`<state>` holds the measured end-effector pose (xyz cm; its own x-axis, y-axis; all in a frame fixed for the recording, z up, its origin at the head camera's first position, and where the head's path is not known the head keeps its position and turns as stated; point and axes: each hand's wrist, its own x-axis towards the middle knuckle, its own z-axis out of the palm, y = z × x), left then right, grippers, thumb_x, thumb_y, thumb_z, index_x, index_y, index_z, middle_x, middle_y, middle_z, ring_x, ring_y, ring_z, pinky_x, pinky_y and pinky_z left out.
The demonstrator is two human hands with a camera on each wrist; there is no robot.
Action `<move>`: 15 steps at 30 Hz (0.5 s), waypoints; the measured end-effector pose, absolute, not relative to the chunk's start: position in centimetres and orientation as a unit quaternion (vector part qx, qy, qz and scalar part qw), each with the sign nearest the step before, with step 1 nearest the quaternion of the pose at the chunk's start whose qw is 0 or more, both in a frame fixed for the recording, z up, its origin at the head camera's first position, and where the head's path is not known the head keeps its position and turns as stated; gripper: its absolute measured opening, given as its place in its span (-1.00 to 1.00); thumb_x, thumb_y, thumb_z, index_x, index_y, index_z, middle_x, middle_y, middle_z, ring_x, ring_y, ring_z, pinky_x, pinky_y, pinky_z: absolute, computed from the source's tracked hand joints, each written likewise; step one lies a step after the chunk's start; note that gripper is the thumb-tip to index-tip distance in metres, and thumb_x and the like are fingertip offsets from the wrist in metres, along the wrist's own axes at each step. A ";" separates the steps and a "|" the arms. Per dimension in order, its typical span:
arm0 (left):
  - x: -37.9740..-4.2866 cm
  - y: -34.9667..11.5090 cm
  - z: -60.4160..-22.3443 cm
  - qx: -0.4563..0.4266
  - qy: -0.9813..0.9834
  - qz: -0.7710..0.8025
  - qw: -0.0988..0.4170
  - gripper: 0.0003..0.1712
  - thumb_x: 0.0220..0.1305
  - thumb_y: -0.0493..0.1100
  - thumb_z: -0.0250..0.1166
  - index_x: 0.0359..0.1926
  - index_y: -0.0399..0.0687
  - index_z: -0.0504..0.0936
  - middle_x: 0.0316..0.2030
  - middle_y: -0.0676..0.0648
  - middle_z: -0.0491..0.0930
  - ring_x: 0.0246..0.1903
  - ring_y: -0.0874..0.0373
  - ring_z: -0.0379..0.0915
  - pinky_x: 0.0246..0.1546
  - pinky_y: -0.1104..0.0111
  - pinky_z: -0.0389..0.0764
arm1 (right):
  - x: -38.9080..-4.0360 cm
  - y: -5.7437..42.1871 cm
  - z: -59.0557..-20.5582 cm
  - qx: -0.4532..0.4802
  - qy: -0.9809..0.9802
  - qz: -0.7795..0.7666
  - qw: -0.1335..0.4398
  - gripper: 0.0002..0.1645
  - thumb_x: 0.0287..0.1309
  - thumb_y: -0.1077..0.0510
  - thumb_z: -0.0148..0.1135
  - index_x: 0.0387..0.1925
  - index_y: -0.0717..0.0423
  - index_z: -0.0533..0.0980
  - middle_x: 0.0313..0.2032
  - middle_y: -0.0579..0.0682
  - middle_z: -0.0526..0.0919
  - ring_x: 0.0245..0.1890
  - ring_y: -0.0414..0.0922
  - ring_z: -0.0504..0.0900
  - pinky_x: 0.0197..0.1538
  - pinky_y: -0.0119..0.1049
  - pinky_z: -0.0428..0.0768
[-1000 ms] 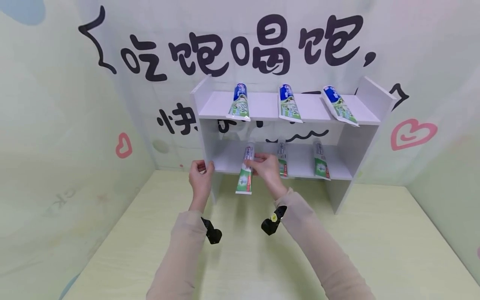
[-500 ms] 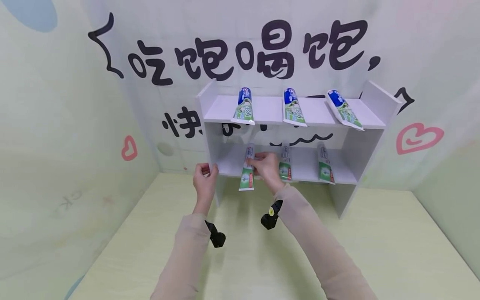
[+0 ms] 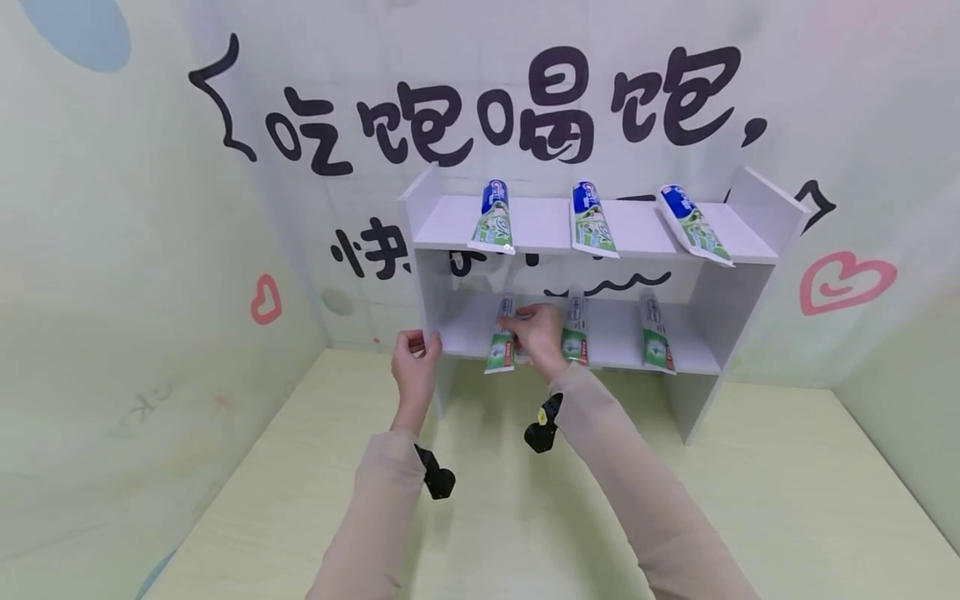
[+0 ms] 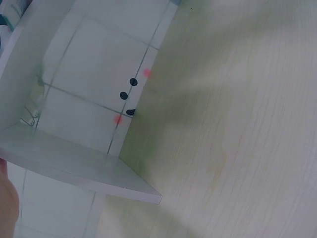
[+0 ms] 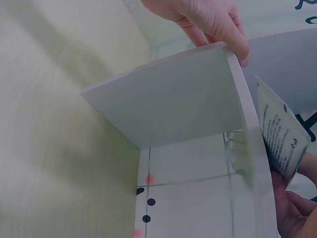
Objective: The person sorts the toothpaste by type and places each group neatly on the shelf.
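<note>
On the lower level of a white two-tier shelf (image 3: 468,321), my right hand (image 3: 542,335) pinches a green-and-white toothpaste tube (image 3: 501,348). Its crimped end juts slightly past the front edge. In the right wrist view the tube (image 5: 283,131) shows its printed back beside the board, with my right fingers (image 5: 297,210) around its lower part. My left hand (image 3: 415,367) grips the shelf's left side panel. Its thumb lies at the panel's front edge, as the right wrist view also shows of the left hand (image 5: 213,22). Only a sliver of left hand (image 4: 7,206) appears in the left wrist view.
Two similar green-and-white tubes, a middle one (image 3: 575,333) and a right one (image 3: 657,337), lie on the lower level. Blue-and-green toothpaste tubes, left (image 3: 494,218), middle (image 3: 592,221) and right (image 3: 693,227), lie above. The shelf stands on a pale table (image 3: 480,500) against a printed wall.
The right hand has moved the tube back and down onto the lower level, so less of it overhangs. The left hand stays at the side panel. The head view has shifted slightly.
</note>
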<state>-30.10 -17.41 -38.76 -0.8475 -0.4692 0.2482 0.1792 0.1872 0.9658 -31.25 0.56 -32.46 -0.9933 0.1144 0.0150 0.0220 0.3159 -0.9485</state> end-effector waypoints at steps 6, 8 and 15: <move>-30.2 -17.7 -38.9 0.099 -0.728 -0.629 0.253 -0.66 0.14 -0.17 0.22 -0.14 -0.30 0.40 -0.20 -0.20 0.48 -0.19 0.09 0.39 -0.03 0.26 0.56 | -31.6 0.4 -32.5 -0.043 -0.811 0.582 0.046 -0.51 -0.06 0.12 0.34 -0.09 0.32 0.49 -0.18 0.22 0.64 -0.43 -0.10 0.63 -0.42 -0.41 0.61; -30.2 -17.7 -38.9 0.099 -0.729 -0.628 0.253 -0.66 0.13 -0.16 0.22 -0.14 -0.30 0.40 -0.20 -0.19 0.48 -0.19 0.09 0.39 -0.03 0.26 0.55 | -31.7 0.4 -32.5 -0.043 -0.811 0.581 0.047 -0.52 -0.05 0.11 0.33 -0.09 0.31 0.49 -0.18 0.21 0.64 -0.37 -0.04 0.65 -0.40 -0.40 0.62; -30.2 -17.5 -38.9 0.101 -0.731 -0.625 0.254 -0.68 0.14 -0.18 0.22 -0.15 -0.29 0.42 -0.21 -0.19 0.49 -0.20 0.09 0.40 -0.06 0.29 0.57 | -31.7 0.4 -32.5 -0.051 -0.812 0.580 0.046 -0.53 -0.05 0.09 0.34 -0.11 0.28 0.49 -0.23 0.18 0.65 -0.46 -0.13 0.60 -0.43 -0.41 0.61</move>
